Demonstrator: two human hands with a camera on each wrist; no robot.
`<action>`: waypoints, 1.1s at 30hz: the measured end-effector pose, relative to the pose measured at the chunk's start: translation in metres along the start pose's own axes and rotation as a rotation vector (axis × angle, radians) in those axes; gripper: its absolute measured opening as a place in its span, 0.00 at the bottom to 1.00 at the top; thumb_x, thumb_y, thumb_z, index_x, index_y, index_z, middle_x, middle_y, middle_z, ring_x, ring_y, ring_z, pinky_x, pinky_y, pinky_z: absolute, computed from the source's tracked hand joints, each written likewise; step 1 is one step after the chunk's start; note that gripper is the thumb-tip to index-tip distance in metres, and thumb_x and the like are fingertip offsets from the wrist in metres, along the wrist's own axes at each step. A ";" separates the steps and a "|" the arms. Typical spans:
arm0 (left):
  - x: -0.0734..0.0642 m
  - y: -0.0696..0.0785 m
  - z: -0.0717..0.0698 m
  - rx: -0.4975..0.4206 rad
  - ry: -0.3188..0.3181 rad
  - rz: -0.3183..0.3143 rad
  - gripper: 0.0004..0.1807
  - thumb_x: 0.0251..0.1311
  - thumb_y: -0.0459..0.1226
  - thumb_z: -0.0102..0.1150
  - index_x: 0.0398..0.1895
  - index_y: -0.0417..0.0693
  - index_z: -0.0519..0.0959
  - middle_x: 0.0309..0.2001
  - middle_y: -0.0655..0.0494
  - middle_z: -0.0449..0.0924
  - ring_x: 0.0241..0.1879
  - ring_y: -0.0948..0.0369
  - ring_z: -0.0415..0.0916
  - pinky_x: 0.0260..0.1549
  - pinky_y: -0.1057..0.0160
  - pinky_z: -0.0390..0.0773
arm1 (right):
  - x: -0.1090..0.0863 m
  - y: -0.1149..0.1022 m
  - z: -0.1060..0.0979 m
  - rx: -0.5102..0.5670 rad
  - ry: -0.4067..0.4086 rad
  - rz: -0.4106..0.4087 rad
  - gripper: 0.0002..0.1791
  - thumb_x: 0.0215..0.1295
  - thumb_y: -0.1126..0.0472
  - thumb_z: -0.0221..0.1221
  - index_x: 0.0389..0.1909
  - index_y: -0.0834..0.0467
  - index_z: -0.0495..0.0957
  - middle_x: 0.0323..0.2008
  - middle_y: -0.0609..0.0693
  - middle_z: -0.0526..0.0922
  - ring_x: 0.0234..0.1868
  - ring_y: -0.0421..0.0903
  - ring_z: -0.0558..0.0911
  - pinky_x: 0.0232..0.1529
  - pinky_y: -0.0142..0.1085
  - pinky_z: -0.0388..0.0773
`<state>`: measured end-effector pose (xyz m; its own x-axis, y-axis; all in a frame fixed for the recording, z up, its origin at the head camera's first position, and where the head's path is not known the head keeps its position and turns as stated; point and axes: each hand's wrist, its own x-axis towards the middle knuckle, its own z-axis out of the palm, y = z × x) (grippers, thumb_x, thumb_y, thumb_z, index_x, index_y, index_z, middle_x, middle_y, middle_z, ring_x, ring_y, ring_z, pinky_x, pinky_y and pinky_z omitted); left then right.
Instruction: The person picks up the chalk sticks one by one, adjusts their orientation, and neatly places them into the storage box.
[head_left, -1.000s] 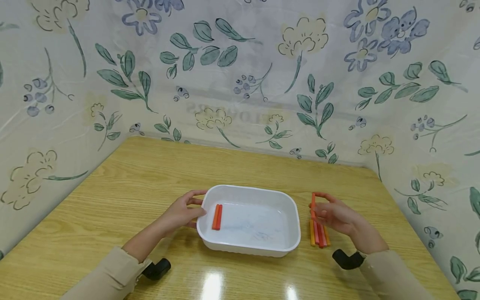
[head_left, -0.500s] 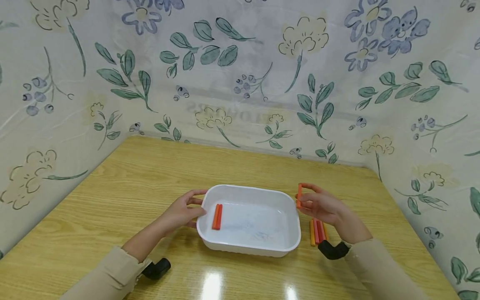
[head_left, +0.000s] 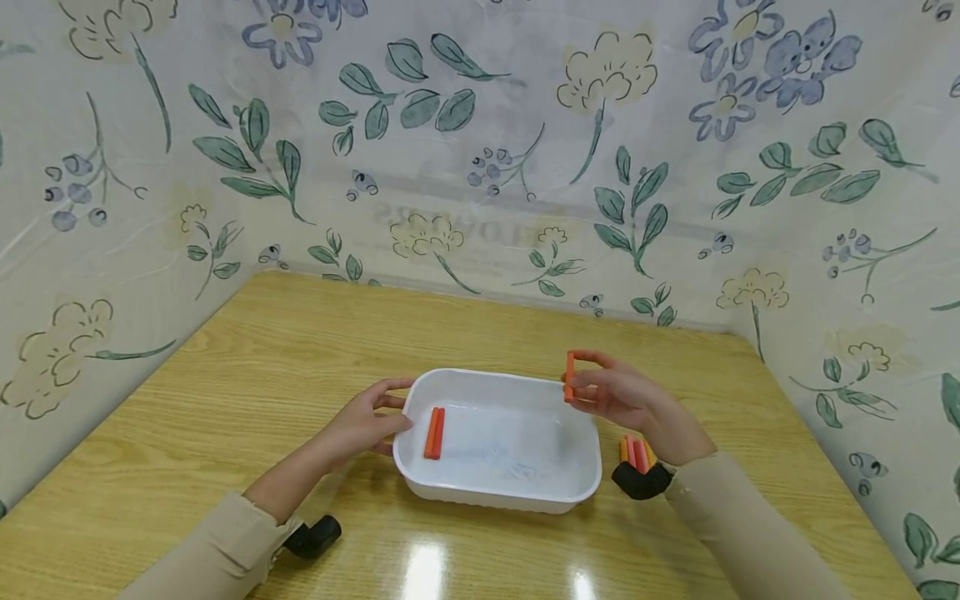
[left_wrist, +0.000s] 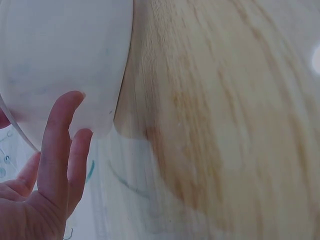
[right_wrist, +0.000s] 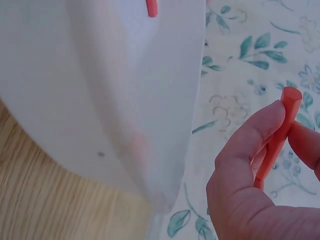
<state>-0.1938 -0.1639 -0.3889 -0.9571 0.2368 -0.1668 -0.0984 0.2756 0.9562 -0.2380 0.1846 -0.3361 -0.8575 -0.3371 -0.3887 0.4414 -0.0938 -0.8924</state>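
Observation:
My left hand (head_left: 366, 423) holds the left end of a white plastic tub (head_left: 487, 497), thumb at the rim and fingers along the outer wall. Inside, near that end, two red-orange crayons (head_left: 434, 433) lie side by side. Above the tub's far right corner, my right hand (head_left: 622, 393) pinches another red-orange crayon (head_left: 569, 377). The right wrist view shows this crayon (right_wrist: 277, 137) gripped between thumb and fingers, its flat end free. Several orange, pink and red crayons (head_left: 636, 452) lie on the table right of the tub, partly hidden by the right wrist's black camera mount.
The wooden table (head_left: 300, 333) runs back to a floral cloth (head_left: 480, 167) that rises behind and along both sides. A black camera mount (head_left: 313, 537) is on the left wrist. Faint coloured smudges mark the tub's floor.
My right hand has carried the crayon up and left, from above the loose crayons to over the tub's far right corner. The left hand and tub have stayed put.

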 end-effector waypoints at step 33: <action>0.000 0.001 0.000 -0.032 -0.008 0.006 0.33 0.57 0.30 0.55 0.67 0.42 0.58 0.57 0.32 0.63 0.47 0.46 0.73 0.31 0.52 0.82 | 0.038 -0.004 0.069 -0.060 -0.149 0.110 0.22 0.64 0.72 0.49 0.59 0.68 0.61 0.48 0.62 0.73 0.36 0.49 0.78 0.39 0.36 0.81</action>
<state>-0.1939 -0.1632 -0.3883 -0.9557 0.2455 -0.1623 -0.1010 0.2446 0.9644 -0.2544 0.1079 -0.3316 -0.7545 -0.4774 -0.4503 0.5097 0.0061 -0.8603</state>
